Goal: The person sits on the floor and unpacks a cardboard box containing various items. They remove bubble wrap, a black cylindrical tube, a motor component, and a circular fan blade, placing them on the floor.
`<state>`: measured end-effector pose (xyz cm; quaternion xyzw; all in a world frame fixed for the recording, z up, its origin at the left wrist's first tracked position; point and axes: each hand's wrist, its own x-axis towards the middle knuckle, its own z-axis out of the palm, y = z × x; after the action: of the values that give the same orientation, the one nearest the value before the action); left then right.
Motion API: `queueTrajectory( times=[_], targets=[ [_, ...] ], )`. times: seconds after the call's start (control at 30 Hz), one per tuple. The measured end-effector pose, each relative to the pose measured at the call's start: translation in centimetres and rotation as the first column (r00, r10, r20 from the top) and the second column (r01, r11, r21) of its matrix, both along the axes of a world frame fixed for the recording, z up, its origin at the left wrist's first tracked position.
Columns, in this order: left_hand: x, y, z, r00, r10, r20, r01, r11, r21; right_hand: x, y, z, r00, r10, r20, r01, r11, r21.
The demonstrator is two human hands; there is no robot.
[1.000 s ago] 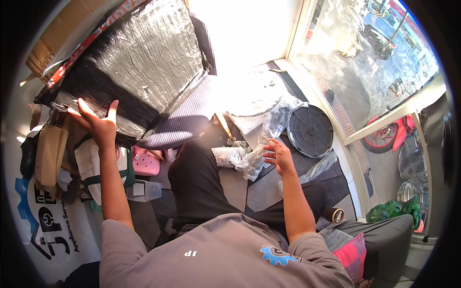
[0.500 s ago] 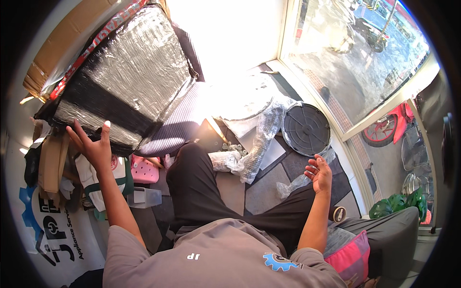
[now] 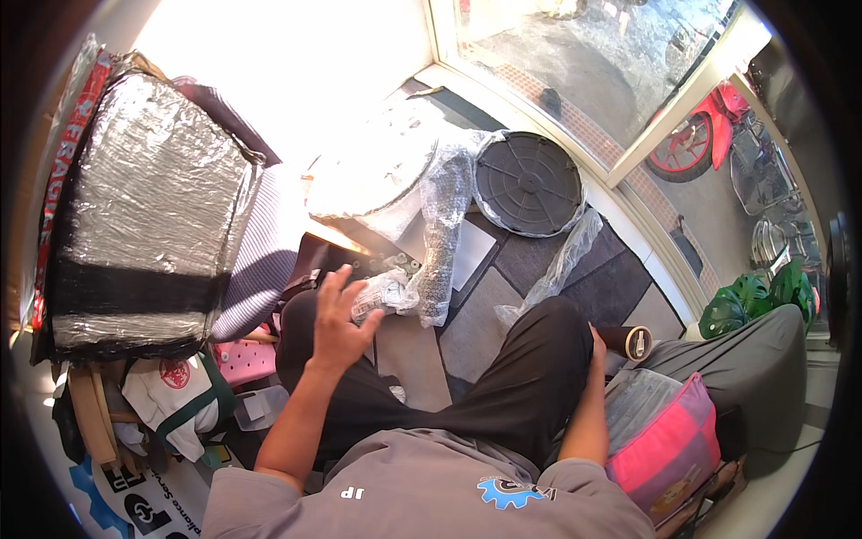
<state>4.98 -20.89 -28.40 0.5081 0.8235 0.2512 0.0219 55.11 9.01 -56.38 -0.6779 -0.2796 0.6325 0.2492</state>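
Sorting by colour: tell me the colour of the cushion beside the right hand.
Pink cushion, two shades in blocks; head view.

Crumpled bubble-wrapped bundle (image 3: 382,295) – clear plastic, on floor, beside long wrapped roll (image 3: 442,238)

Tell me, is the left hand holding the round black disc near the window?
No, the left hand is open above the knee, apart from the round black disc lying by the window.

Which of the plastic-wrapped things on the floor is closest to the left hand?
The small crumpled wrapped bundle, just right of the left hand's fingers. The tall bubble-wrapped piece and the loose clear sheet lie farther right.
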Motion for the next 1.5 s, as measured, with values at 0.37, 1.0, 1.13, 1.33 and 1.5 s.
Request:
queueTrajectory(
  times=[0.37, 1.0, 1.13, 1.33, 1.5],
  targets=[
    [7.5, 12.2, -24.3, 0.908, 0.327, 0.262, -0.123, 0.806, -0.580, 2.4, -9.3, -6.3, 0.967, 0.178, 0.185, -0.102, 0.928, -0.359],
    [1.1, 20.9, -14.8, 0.939, 0.310, 0.150, -0.077, 0.613, -0.786, 3.2, -10.6, -6.9, 0.933, 0.299, 0.201, -0.182, 0.873, -0.452],
    [-6.9, 25.0, -5.5, 0.997, 0.056, 0.050, 0.020, 0.442, -0.897, 3.3, -10.6, -6.8, 0.942, 0.304, 0.140, -0.222, 0.882, -0.416],
    [-17.5, 22.2, -4.8, 0.760, 0.617, 0.206, -0.018, 0.336, -0.942, 3.3, -10.6, -7.7, 0.930, 0.330, 0.161, -0.224, 0.857, -0.464],
    [-18.9, 19.9, -9.4, 0.978, 0.144, 0.154, 0.116, 0.243, -0.963, 4.9, -10.9, -8.6, 0.947, 0.309, 0.084, -0.236, 0.851, -0.469]
  ],
)
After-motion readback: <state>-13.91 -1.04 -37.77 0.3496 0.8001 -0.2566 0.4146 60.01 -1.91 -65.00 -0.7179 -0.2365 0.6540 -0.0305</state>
